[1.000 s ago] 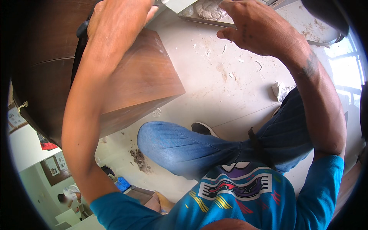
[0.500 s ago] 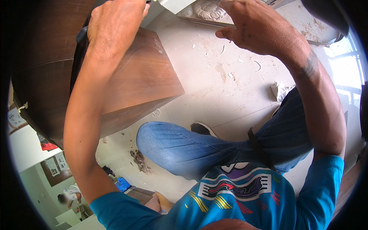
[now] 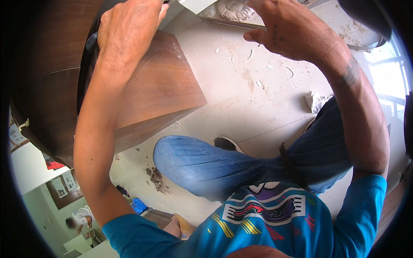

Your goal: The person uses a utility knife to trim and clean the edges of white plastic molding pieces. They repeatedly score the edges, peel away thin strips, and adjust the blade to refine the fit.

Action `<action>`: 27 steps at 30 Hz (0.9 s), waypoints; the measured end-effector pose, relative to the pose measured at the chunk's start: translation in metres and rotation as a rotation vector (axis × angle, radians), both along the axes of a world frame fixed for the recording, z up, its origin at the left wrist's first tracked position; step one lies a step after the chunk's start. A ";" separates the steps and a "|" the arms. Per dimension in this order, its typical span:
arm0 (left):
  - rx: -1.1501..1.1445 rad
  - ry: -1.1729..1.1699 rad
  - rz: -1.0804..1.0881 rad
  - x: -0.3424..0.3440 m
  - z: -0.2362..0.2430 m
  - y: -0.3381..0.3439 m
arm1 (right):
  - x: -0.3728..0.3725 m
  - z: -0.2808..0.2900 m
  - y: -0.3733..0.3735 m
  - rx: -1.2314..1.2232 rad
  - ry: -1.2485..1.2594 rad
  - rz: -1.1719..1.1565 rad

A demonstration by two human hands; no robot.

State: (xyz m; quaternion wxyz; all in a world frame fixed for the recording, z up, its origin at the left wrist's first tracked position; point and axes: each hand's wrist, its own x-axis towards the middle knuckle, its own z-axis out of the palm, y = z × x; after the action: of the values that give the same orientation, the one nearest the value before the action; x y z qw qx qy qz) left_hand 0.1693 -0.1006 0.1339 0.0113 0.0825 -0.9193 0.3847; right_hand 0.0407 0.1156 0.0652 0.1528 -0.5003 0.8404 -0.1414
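White panel at the upper edge, between the two hands, partly out of my view. Left hand: fingers bent, tips largely cut off; I can't tell what it grips. Right hand: thumb spread wide of the fingers, nothing visible in that gap. Brown wooden cabinet beyond the left forearm. White scraps litter the pale floor.

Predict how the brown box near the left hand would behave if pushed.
The brown box looks stiff, as its faces are flat and its edges crisp. It seems unlikely to roll, given its angular corners. It may be heavy, since it looks much larger than the left hand.
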 end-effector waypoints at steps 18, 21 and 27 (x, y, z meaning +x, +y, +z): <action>0.094 -0.042 -0.029 0.004 0.006 0.004 | 0.000 0.014 0.000 0.097 -0.022 -0.033; 0.078 -0.005 0.003 0.003 0.001 -0.004 | 0.003 0.012 0.001 0.085 0.030 -0.014; 0.122 0.026 -0.079 0.001 0.001 -0.021 | -0.002 -0.038 -0.001 -0.197 0.128 -0.034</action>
State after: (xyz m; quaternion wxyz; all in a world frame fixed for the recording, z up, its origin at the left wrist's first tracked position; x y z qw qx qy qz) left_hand 0.1702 -0.1211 0.1349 0.0333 0.0519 -0.9433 0.3261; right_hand 0.0385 0.1142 0.0276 0.0464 -0.5068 0.8388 -0.1936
